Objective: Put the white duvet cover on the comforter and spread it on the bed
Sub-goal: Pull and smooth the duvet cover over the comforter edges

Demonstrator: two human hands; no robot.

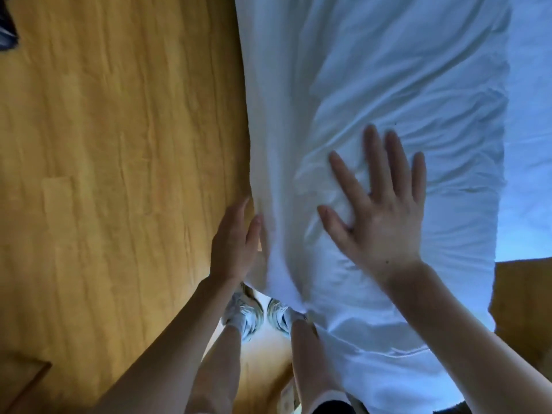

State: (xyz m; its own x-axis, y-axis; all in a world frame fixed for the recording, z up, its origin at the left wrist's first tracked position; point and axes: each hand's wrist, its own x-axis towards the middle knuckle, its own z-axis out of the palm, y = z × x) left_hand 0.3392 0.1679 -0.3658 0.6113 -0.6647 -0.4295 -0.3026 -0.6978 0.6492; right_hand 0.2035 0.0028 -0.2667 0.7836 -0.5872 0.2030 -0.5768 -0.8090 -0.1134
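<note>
The white duvet cover (pixel 388 85) lies wrinkled over the bed, filling the middle and right of the head view, its near edge hanging down beside my legs. My right hand (pixel 379 204) lies flat on the cover with fingers straight and spread, pressing the fabric. My left hand (pixel 236 243) is at the cover's hanging left edge, fingers mostly straight against the cloth, thumb side toward the fabric. The comforter itself is hidden; only white cloth shows.
Wooden floor (pixel 119 174) fills the left half. My feet in light sneakers (pixel 254 312) stand close to the bed edge. A dark object (pixel 7 28) sits at the top left corner. More wooden floor (pixel 522 294) shows at the right.
</note>
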